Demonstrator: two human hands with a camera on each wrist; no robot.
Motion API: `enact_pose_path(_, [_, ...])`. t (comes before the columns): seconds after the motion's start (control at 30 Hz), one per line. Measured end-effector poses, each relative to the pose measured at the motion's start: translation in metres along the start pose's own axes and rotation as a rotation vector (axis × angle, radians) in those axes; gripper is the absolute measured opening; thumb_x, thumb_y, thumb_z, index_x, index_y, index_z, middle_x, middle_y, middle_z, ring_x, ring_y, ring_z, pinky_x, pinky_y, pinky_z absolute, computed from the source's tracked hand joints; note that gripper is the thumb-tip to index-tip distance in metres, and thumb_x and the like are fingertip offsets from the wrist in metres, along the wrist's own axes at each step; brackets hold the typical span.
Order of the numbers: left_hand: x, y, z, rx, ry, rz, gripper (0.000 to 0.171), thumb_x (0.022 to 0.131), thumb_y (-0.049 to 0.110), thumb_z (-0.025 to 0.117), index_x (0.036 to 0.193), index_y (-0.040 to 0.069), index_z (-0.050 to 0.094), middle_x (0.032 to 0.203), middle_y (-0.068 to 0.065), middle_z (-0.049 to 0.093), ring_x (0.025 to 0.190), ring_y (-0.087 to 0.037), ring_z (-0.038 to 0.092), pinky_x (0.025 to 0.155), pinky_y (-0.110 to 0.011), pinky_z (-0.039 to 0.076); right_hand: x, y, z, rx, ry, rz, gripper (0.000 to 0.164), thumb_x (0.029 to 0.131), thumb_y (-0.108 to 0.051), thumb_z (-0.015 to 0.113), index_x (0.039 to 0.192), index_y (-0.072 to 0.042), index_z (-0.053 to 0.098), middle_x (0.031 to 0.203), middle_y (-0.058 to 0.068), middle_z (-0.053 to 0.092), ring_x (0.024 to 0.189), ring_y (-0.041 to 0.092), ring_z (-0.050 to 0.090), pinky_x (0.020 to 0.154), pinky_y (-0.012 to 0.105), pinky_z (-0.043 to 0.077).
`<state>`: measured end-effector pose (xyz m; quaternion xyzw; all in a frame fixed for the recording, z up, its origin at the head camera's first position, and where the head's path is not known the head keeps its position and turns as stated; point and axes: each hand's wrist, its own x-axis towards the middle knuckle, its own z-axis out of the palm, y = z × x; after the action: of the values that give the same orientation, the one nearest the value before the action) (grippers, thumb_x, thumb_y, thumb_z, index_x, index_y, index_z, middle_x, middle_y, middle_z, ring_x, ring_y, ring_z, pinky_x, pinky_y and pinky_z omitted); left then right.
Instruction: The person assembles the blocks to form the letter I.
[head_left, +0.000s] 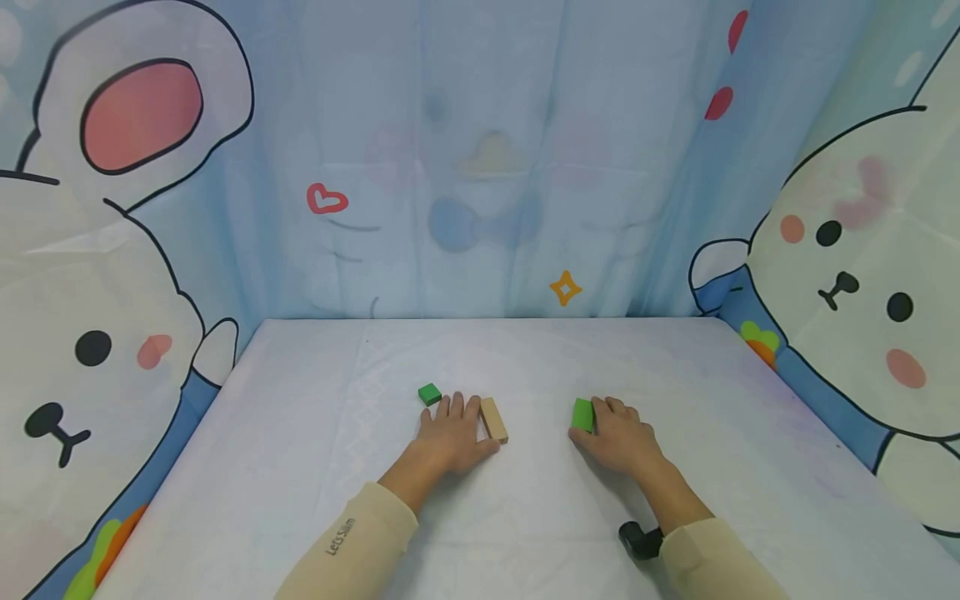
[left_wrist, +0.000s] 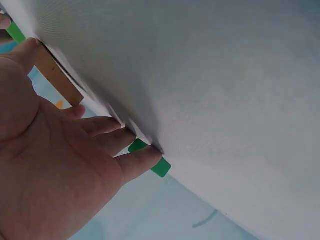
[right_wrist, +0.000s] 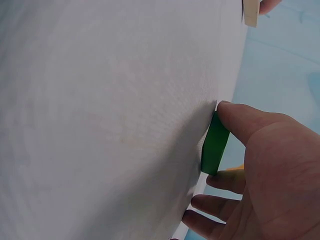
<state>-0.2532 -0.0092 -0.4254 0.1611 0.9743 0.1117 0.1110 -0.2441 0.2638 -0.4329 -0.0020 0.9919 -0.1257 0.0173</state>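
Observation:
On the white table, my left hand (head_left: 452,439) holds a tan wooden block (head_left: 493,420) between thumb and index finger, one at each end. Its other fingers stretch flat toward a small dark green block (head_left: 430,394) just beyond them. In the left wrist view, the wooden block (left_wrist: 59,80) spans from thumb to index finger, and the dark green block (left_wrist: 162,167) lies behind the outer fingertips. Farther right, my right hand (head_left: 619,435) pinches a bright green block (head_left: 582,415) by its ends. The right wrist view shows this green block (right_wrist: 215,145) between thumb and index finger.
A white cloth (head_left: 525,517) covers the table, with its far edge before a light blue curtain (head_left: 480,100) printed with cartoon animals. A black object (head_left: 640,540) sits by the right sleeve (head_left: 712,558). White table surface lies between the two hands.

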Motion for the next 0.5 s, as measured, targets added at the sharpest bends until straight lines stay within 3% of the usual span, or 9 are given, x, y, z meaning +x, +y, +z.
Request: enact_pose_path(0.5, [-0.0002,-0.0095,-0.0054,-0.122,-0.038,0.044,0.086,0.102,0.064,0.049,0.165,0.012,0.023,0.171,-0.015,0.026,0.16,-0.035,0.021,0.127,-0.061,0.018,-0.0007,-0.0024,-0.0002,0.003,-0.004,0.006,0.078,0.1,-0.043,0.059,0.15,0.014,0.038,0.15,0.041,0.04,0.135,0.06,0.04,0.102,0.074,0.041])
